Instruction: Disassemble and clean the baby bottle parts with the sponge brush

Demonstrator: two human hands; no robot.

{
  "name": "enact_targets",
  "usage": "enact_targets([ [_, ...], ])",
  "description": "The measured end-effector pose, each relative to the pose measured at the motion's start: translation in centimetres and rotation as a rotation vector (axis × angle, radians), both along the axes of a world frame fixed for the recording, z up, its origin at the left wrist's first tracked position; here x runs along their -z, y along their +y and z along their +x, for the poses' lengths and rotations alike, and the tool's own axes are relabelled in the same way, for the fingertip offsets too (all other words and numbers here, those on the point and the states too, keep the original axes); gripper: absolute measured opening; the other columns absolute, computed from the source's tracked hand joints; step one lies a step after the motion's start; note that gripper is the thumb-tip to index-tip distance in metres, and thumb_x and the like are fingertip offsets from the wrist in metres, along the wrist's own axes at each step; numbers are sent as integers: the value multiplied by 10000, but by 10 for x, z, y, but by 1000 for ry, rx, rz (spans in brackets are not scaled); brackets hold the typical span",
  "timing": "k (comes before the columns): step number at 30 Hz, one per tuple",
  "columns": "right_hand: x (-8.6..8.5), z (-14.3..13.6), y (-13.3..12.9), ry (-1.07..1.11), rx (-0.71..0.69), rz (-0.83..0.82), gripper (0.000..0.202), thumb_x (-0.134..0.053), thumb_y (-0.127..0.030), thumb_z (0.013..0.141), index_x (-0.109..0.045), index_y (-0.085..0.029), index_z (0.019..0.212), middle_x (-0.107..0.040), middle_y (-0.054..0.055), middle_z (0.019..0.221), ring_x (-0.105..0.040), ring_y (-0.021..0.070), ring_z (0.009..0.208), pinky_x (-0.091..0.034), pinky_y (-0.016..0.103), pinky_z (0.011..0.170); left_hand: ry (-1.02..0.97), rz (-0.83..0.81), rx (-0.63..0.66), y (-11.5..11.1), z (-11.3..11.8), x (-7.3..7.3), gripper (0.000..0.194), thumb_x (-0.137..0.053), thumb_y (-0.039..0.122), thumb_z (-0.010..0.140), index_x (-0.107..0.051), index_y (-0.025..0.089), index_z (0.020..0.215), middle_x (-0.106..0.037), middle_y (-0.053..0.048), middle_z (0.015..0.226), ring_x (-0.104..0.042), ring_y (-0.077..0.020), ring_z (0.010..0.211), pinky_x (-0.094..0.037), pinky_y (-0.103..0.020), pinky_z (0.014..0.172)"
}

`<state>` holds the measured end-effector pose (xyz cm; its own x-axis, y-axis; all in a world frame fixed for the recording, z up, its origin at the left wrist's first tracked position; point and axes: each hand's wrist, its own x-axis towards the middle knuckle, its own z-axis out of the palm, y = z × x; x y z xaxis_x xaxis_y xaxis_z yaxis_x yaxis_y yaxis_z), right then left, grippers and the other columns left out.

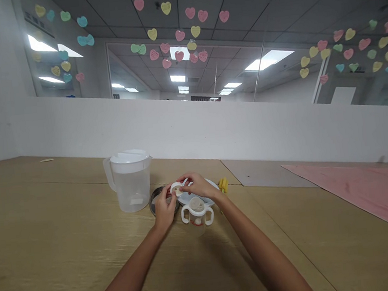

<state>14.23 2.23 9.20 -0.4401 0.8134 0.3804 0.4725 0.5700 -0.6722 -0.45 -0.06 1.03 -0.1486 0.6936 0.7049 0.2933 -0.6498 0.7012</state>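
Observation:
A small white ring-shaped lid (pixel 176 189) is held up between both hands. My left hand (pixel 164 207) grips its left and lower side with bent fingers. From the right, my right hand (pixel 196 186) pinches its edge. Just below the hands stands a clear cup (pixel 197 219) with two white handles, upright and touched by neither hand. A round metal dish (pixel 154 204) lies partly hidden behind my left hand. Behind the cup and my right hand is a pale plate (pixel 186 199).
A clear pitcher (pixel 133 188) with a white lid stands left of the hands. A yellow object (pixel 223 185) is beyond my right wrist. Pink cloth (pixel 373 187) covers the table's right side. A white wall (pixel 192 127) rises behind the wooden table (pixel 69 240).

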Motion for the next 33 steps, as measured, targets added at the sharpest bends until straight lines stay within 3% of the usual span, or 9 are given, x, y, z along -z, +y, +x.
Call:
enact_targets([
  [8,-4,-3,-9,-114,25,54,273,-687,-331,692,-674,-157,903,-658,49,908,-575,134,744,-443,250,667,-21,-59,-50,4,-2,2,201,-471,326,807,-543,170,911,-649,-40,806,-601,-159,714,-465,-275,679],
  [17,-1,-2,-9,-88,-66,-3,294,-638,-413,736,-652,-170,902,-624,8,760,-553,120,666,-423,225,609,7,-113,-117,3,-3,-1,184,-431,309,801,-535,183,885,-621,-5,714,-558,-144,631,-424,-252,623],
  [21,-1,0,-7,-39,-82,-46,300,-463,-381,853,-638,-155,942,-609,13,752,-530,99,592,-413,216,563,-9,-86,-41,-1,-1,-2,224,-418,308,809,-544,184,945,-641,-18,790,-576,-153,702,-445,-260,677],
  [26,-1,3,-3,-80,-51,-21,272,-455,-317,846,-658,-136,839,-615,15,736,-515,102,614,-399,209,573,4,-44,75,-7,2,-6,280,-417,365,851,-551,171,1003,-654,-70,955,-597,-180,861,-449,-291,794],
  [30,-4,4,-5,-89,-61,-71,348,-423,-386,865,-670,-142,880,-628,17,751,-514,111,619,-403,215,567,12,-46,55,-7,2,-6,284,-418,380,865,-557,174,1003,-654,-71,960,-600,-183,869,-453,-299,805],
  [33,-4,4,-7,-128,-107,-73,338,-519,-418,817,-674,-170,987,-660,29,864,-551,131,714,-425,224,626,-1,-47,37,-5,1,-5,279,-402,384,873,-552,177,986,-654,-67,941,-599,-179,856,-456,-296,791],
])
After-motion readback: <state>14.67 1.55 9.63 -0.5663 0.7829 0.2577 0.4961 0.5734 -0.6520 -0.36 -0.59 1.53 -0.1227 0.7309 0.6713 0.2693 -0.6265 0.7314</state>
